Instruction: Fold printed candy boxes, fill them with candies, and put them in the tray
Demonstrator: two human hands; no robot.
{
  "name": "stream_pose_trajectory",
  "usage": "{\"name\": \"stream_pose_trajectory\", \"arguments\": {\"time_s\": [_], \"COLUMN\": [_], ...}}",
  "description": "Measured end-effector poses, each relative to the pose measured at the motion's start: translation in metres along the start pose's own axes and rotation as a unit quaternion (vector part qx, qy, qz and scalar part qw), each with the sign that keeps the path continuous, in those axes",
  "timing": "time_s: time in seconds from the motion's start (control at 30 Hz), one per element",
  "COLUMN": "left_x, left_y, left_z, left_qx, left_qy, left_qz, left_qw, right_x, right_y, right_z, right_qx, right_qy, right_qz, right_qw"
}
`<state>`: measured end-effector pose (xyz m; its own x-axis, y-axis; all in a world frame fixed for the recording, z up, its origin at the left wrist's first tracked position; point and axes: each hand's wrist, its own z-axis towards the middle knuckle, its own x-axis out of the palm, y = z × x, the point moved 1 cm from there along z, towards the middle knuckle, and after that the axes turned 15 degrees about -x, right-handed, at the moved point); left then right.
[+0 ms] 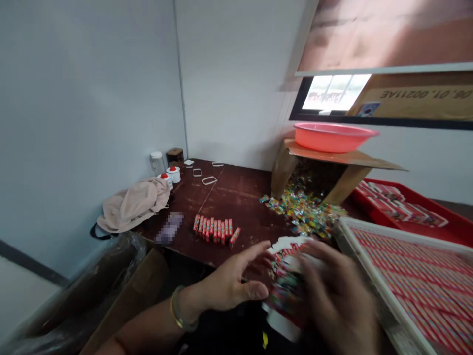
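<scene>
My left hand (236, 276) has its fingers curved and apart, thumb out, with nothing visible in its grasp. It is beside a fanned stack of red-and-white printed flat cartons (283, 261) at the table's near edge. Over the right side of that stack is my right hand (343, 296), smeared by motion, so its grip cannot be made out. Beyond my hands, small red boxes (212, 229) stand in a row, the rightmost one leaning slightly apart. A heap of shiny, colourful wrapped pieces (314, 212) spills out behind the stack.
A cardboard box (279, 172) on its side carries a pink basin (332, 140). To the right are a white-rimmed tray (369, 276) packed with red boxes and a red tray (458, 227). A beige bag (135, 204), lidded containers (173, 173) and white frames (209, 181) sit left.
</scene>
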<state>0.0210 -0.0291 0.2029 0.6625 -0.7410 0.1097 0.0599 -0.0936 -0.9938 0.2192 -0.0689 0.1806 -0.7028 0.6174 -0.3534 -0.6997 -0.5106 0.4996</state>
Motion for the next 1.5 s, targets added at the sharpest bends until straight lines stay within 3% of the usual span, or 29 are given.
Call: {"name": "stream_pose_trajectory", "arguments": {"time_s": [0.03, 0.07, 0.13, 0.23, 0.4, 0.5, 0.6, 0.7, 0.83, 0.9, 1.03, 1.17, 1.23, 1.37, 1.5], "left_x": [-0.001, -0.005, -0.014, -0.023, -0.023, -0.019, -0.016, -0.018, -0.025, -0.026, -0.021, -0.018, -0.02, -0.019, -0.015], "left_y": [0.027, 0.054, 0.095, 0.121, 0.123, 0.134, 0.144, 0.142, 0.132, 0.132, 0.143, 0.143, 0.138, 0.135, 0.151], "left_z": [0.01, 0.017, 0.026, 0.025, 0.018, 0.017, 0.019, 0.023, 0.024, 0.025, 0.028, 0.027, 0.023, 0.015, 0.006], "left_qx": [-0.054, -0.103, -0.188, -0.263, -0.263, -0.264, -0.266, -0.299, -0.32, -0.302, -0.261, -0.184, -0.136, -0.12, -0.173], "left_qy": [0.051, 0.064, 0.033, 0.01, -0.027, -0.048, -0.035, 0.013, 0.148, 0.125, -0.059, -0.179, -0.229, -0.186, -0.153], "left_qz": [-0.048, -0.101, -0.203, -0.268, -0.258, -0.186, -0.139, -0.134, -0.111, -0.116, -0.111, -0.051, -0.011, 0.024, -0.005], "left_qw": [0.996, 0.987, 0.96, 0.927, 0.929, 0.945, 0.953, 0.945, 0.929, 0.938, 0.957, 0.965, 0.964, 0.975, 0.973], "right_x": [0.02, 0.039, 0.069, 0.084, 0.075, 0.076, 0.075, 0.068, 0.059, 0.06, 0.071, 0.075, 0.072, 0.064, 0.058], "right_y": [-0.003, -0.007, -0.015, -0.025, -0.031, -0.03, -0.033, -0.038, -0.042, -0.042, -0.045, -0.049, -0.049, -0.045, -0.038], "right_z": [-0.003, -0.008, -0.019, -0.036, -0.066, -0.087, -0.094, -0.082, -0.057, -0.053, -0.067, -0.084, -0.087, -0.093, -0.11], "right_qx": [0.006, 0.013, 0.032, 0.027, -0.059, 0.005, 0.07, 0.08, 0.075, 0.068, 0.108, 0.191, 0.218, 0.245, 0.291], "right_qy": [0.015, 0.028, 0.05, 0.062, 0.113, 0.129, 0.156, 0.256, 0.341, 0.32, 0.235, 0.122, 0.101, 0.12, 0.12], "right_qz": [0.013, 0.031, 0.068, 0.074, -0.009, 0.05, 0.119, 0.174, 0.245, 0.245, 0.241, 0.194, 0.187, 0.217, 0.227], "right_qw": [1.0, 0.999, 0.996, 0.995, 0.992, 0.99, 0.978, 0.947, 0.904, 0.913, 0.935, 0.954, 0.953, 0.937, 0.921]}}
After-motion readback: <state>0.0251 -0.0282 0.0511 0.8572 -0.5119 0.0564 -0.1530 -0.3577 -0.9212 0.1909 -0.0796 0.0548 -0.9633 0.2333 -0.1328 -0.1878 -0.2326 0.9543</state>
